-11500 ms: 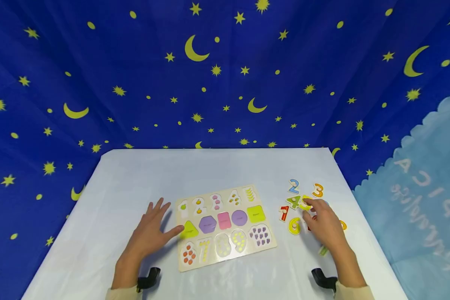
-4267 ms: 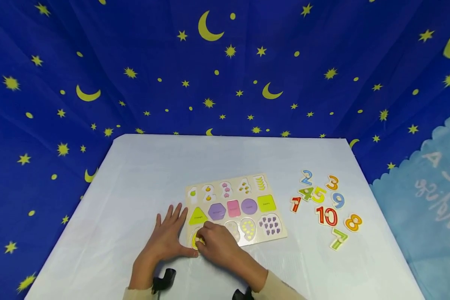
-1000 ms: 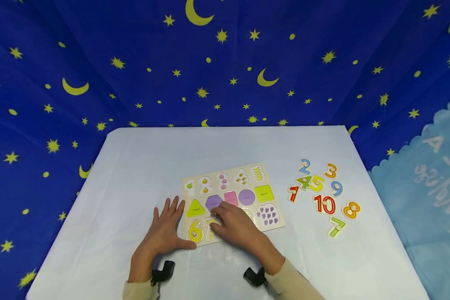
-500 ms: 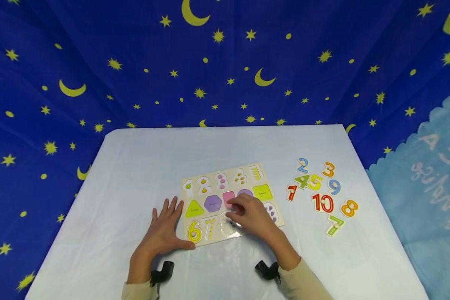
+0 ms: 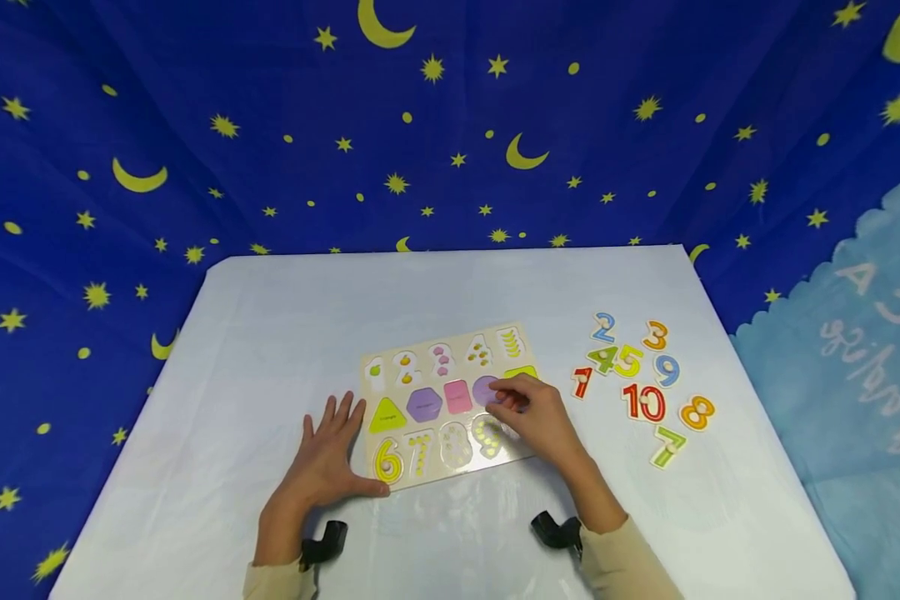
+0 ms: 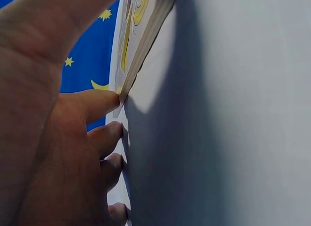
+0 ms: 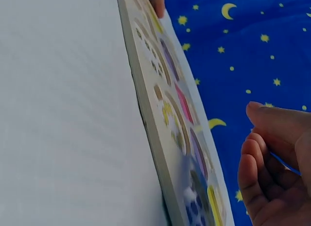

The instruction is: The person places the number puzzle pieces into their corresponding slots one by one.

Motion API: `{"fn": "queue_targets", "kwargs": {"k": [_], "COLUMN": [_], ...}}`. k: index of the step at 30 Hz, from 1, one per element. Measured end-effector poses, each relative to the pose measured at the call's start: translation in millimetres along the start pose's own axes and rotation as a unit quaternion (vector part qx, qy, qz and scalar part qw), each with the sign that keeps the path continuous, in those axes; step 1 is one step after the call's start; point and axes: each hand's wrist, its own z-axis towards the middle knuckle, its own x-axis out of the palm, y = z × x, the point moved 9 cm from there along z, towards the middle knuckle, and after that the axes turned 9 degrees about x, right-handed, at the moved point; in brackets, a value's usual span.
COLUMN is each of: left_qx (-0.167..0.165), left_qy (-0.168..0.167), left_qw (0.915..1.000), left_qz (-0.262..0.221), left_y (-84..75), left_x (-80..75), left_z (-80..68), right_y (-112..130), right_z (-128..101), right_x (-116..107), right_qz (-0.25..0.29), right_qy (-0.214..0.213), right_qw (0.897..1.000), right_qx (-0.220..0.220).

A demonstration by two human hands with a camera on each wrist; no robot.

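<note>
- The right hand (image 5: 540, 418) had left the yellow wooden number 6 (image 5: 387, 462) and shifted rightward above the pale wooden puzzle board (image 5: 438, 473), its fingers loosely curled, thumb apart, holding nothing.
- The 6 lay in the near-left recess, so that placement looked finished.
- The left hand's (image 5: 322, 458) fingers were spread, thumb touching the board's corner.
- Other visible number recesses stood unfilled; nine coloured number pieces (image 5: 647, 404) lay right of the board on the white desk (image 5: 292, 317).
</note>
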Motion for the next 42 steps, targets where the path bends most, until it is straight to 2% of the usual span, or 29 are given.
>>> {"fn": "queue_targets", "kwargs": {"k": [7, 16, 20, 27, 31, 42], "left_qx": [0.004, -0.010, -0.012, -0.009, -0.008, -0.009], "left_qy": [-0.008, 0.006, 0.009, 0.008, 0.004, 0.000], "left_qw": [0.9999, 0.9999, 0.9999, 0.9999, 1.0000, 0.9999], "left_qz": [-0.009, -0.004, -0.007, -0.007, -0.005, -0.006], "left_y": [0.7, 5.1, 3.8, 2.5, 2.6, 2.5], "left_x": [-2.3, 4.0, 6.4, 10.5, 10.0, 1.8], "left_z": [-1.2, -5.4, -8.3, -10.8, -8.4, -2.2], "right_y": [-17.6, -47.0, -59.8, -79.9, -89.0, -97.6], "right_z": [-0.6, -14.3, -21.7, -33.9, -36.6, -24.3], "right_x": [-19.2, -51.6, -70.4, -104.3, -113.8, -115.7], "right_qz": [0.001, -0.029, -0.057, -0.100, -0.101, -0.131], "right_qy": [-0.030, -0.078, -0.119, -0.193, -0.196, -0.181], "right_qw": [0.999, 0.992, 0.986, 0.964, 0.959, 0.960], "right_qx": [0.036, 0.091, 0.107, 0.154, 0.176, 0.170]}}
